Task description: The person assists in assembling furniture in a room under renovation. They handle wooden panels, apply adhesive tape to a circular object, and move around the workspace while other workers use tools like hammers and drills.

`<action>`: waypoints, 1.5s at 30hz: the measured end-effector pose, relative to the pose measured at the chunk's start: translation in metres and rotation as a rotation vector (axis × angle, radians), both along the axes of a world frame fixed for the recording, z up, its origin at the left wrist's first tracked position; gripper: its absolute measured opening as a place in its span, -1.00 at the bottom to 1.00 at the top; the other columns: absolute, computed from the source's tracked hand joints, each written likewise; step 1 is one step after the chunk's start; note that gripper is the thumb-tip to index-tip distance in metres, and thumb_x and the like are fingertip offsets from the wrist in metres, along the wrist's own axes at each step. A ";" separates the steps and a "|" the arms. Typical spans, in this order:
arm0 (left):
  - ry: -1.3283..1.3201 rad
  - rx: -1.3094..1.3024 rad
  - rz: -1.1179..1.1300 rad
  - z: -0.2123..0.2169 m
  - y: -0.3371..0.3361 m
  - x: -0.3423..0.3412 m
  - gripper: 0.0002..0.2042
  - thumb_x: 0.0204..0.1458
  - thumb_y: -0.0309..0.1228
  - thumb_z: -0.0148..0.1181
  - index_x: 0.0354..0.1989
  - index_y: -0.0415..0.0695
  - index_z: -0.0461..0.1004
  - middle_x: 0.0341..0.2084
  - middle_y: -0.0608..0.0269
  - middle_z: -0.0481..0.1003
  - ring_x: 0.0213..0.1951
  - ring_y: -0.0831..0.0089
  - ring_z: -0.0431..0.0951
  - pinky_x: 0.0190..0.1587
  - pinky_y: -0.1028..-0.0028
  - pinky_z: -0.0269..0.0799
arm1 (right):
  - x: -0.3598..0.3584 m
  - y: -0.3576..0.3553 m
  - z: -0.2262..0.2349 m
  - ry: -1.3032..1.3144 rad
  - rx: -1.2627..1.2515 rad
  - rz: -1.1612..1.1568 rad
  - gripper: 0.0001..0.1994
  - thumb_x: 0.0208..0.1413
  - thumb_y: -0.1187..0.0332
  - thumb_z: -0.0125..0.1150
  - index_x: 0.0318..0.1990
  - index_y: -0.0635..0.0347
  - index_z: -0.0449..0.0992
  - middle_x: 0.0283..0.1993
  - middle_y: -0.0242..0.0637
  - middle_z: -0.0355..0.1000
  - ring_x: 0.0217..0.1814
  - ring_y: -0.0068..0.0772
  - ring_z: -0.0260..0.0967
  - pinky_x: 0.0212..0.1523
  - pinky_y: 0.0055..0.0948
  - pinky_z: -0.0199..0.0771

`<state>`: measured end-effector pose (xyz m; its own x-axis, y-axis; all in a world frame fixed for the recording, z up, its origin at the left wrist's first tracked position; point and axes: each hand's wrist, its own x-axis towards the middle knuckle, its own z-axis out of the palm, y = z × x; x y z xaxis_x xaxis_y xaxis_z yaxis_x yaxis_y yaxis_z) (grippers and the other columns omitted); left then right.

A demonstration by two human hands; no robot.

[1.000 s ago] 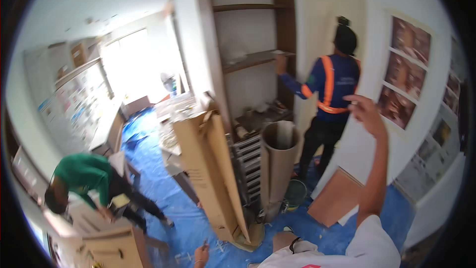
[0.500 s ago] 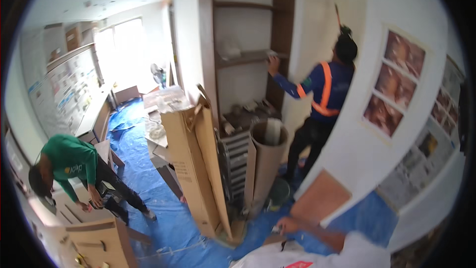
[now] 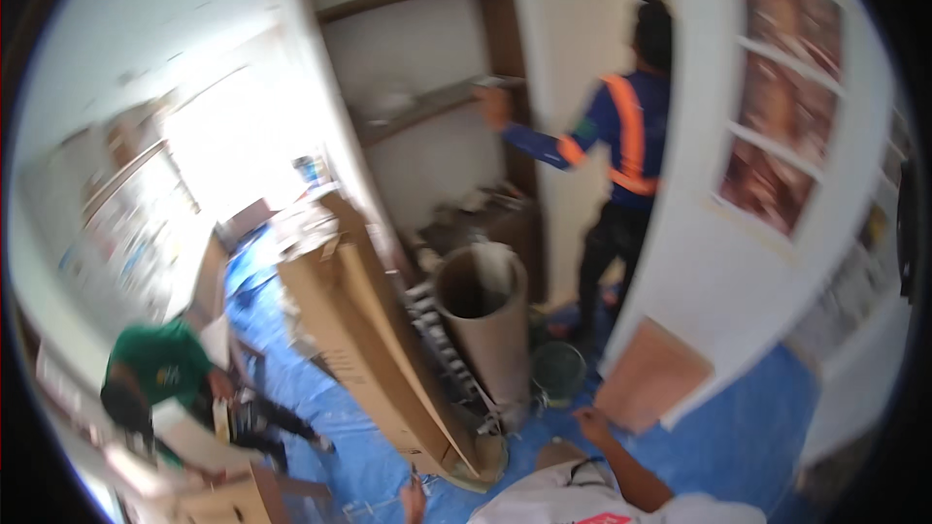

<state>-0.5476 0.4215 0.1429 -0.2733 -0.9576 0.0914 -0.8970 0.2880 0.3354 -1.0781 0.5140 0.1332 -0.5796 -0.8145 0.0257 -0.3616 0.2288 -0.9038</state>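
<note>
My left hand (image 3: 414,503) shows at the lower edge, just in front of the foot of the tall cardboard box (image 3: 364,359). Its fingers are closed around a small thin thing that points upward, too blurred to name. My right hand (image 3: 589,423) reaches forward past my white shirt (image 3: 553,503). It hangs above the blue floor sheet (image 3: 748,427), between a dark bucket (image 3: 558,373) and a pinkish-brown board (image 3: 652,376) leaning at the wall. Motion smears its fingers, and I cannot make out anything in them.
A wide cardboard tube (image 3: 485,340) stands beside the box, before a shelf unit (image 3: 417,102). At right, a person in a blue top with orange bands (image 3: 631,136) reaches up the wall. A person in green (image 3: 160,364) bends over a wooden cabinet (image 3: 228,503) at left.
My view has shifted and tilted. My left hand has come into sight at the lower edge. The small light thing seen at my right hand earlier no longer shows there. The person in green bends lower.
</note>
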 end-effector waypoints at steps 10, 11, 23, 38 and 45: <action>0.917 -1.012 0.790 0.300 -0.048 -0.072 -0.58 0.28 -0.01 -0.19 -0.48 -0.06 0.31 -0.61 0.33 0.27 -0.55 0.56 0.21 -0.50 0.50 0.15 | -0.164 -0.093 0.357 0.083 -0.483 -0.410 -0.63 0.25 0.27 0.06 -0.62 0.16 0.25 -0.68 -0.37 0.13 -0.60 -0.52 0.07 -0.52 -0.43 0.10; 0.979 -1.111 0.818 0.325 -0.035 -0.085 -0.57 0.27 0.03 -0.20 -0.47 -0.06 0.28 -0.60 0.36 0.23 -0.56 0.56 0.16 -0.49 0.51 0.12 | -0.191 -0.106 0.375 0.071 -0.644 -0.302 -0.75 0.26 0.24 0.08 -0.39 0.21 0.46 -0.54 -0.42 0.30 -0.50 -0.62 0.14 -0.51 -0.53 0.11; 1.335 -1.198 0.054 0.489 0.025 -0.153 -0.47 0.15 0.23 -0.11 -0.55 0.02 0.03 -0.67 0.53 -0.09 -0.60 0.66 -0.10 -0.43 0.55 0.00 | -0.226 -0.131 0.503 0.358 -1.130 -0.380 -0.78 0.25 0.46 0.06 -0.05 0.46 0.37 -0.27 -0.20 0.43 -0.26 -0.42 0.37 -0.12 -0.46 0.44; 0.478 0.659 0.192 0.310 0.055 -0.256 -0.70 0.07 -0.30 0.22 -0.05 -0.16 0.52 -0.35 0.04 0.59 -0.29 0.37 0.53 -0.12 0.33 0.41 | 0.010 -0.102 0.412 -0.198 -0.297 1.315 -0.90 0.08 0.37 0.27 -0.30 0.17 0.62 -0.44 -0.30 0.54 -0.43 -0.46 0.46 -0.37 -0.50 0.41; 1.346 -0.074 0.607 0.400 0.037 -0.294 -0.80 -0.02 -0.48 0.37 -0.24 -0.26 0.56 -0.62 0.57 0.39 -0.59 0.81 0.19 -0.55 0.70 0.08 | 0.092 -0.117 0.414 -1.168 0.147 0.658 -0.67 0.27 0.36 0.06 0.10 0.37 0.35 -0.12 -0.07 0.53 -0.08 -0.28 0.53 -0.01 -0.39 0.53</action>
